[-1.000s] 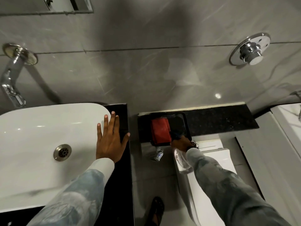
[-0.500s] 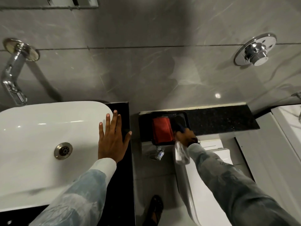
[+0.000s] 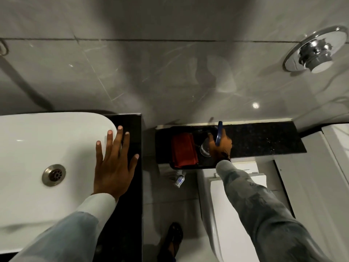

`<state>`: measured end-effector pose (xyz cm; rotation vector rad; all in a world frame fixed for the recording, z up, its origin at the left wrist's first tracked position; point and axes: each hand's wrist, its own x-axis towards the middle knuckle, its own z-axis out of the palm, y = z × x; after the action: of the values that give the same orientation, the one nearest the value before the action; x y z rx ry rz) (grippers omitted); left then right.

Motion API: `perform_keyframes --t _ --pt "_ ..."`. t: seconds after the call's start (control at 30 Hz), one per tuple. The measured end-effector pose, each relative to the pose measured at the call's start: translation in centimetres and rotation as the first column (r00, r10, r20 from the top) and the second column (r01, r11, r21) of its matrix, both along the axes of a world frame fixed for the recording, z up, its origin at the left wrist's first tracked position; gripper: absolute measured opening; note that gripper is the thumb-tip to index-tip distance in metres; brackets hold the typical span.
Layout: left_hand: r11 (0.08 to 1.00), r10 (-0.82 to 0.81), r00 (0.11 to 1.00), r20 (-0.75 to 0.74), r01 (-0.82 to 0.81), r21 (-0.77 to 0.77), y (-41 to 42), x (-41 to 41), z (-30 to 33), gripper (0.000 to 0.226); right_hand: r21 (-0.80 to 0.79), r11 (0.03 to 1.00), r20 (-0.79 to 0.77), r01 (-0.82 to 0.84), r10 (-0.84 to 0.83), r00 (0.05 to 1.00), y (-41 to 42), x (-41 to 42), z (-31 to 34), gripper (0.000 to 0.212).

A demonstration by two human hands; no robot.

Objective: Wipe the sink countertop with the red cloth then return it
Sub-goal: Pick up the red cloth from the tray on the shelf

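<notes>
red cloth [image 3: 184,150] in tray [image 3: 188,166] — right hand [image 3: 221,143] grips bottle [image 3: 205,148], left hand [image 3: 113,165] flat, empty

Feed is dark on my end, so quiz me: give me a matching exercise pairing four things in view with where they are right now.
Things:
1. folded red cloth
2. left hand
3. clear spray bottle with blue trigger
4. round metal drain

Places:
A. gripped in the right hand
B. flat across the white basin rim and the black countertop
C. bottom of the basin
D. lying in the black tray

Pairs: 1-D, 2-B, 3-A, 4-C
</notes>
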<state>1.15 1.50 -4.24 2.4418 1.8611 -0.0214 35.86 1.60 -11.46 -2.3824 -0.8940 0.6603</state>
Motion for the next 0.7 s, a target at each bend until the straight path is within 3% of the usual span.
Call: perform_keyframes --t 0.2,0.33,0.47,0.57,0.7 --pt "1.0 -0.01 0.999 -0.053 0.01 -0.003 0.1 0.1 0.2 0.076 -0.034 0.994 -0.142 0.105 -0.109 0.984 -2.8 -1.3 0.1 0.065" --pt "1.0 -0.003 0.995 -0.101 0.003 -0.002 -0.2 0.3 0.9 0.079 -0.182 0.974 -0.109 0.138 -0.159 0.981 -6.3 -3.2 0.8 0.08" --pt "0.998 -0.039 0.991 -0.125 0.046 0.05 -0.5 1.5 2.2 0.076 -0.241 0.969 -0.13 0.062 -0.095 0.987 -8.3 -5.4 1.6 0.07" --pt "0.982 -0.167 0.981 -0.101 0.175 0.077 0.8 4.8 2.2 0.072 -0.263 0.962 -0.168 -0.067 0.022 0.986 -7.1 -6.1 1.4 0.053" --pt "0.963 -0.224 0.971 0.084 0.234 -0.133 4.0 11.1 -2.0 0.049 -0.279 0.958 -0.267 -0.071 -0.006 0.964 -5.0 -6.3 -1.5 0.055"
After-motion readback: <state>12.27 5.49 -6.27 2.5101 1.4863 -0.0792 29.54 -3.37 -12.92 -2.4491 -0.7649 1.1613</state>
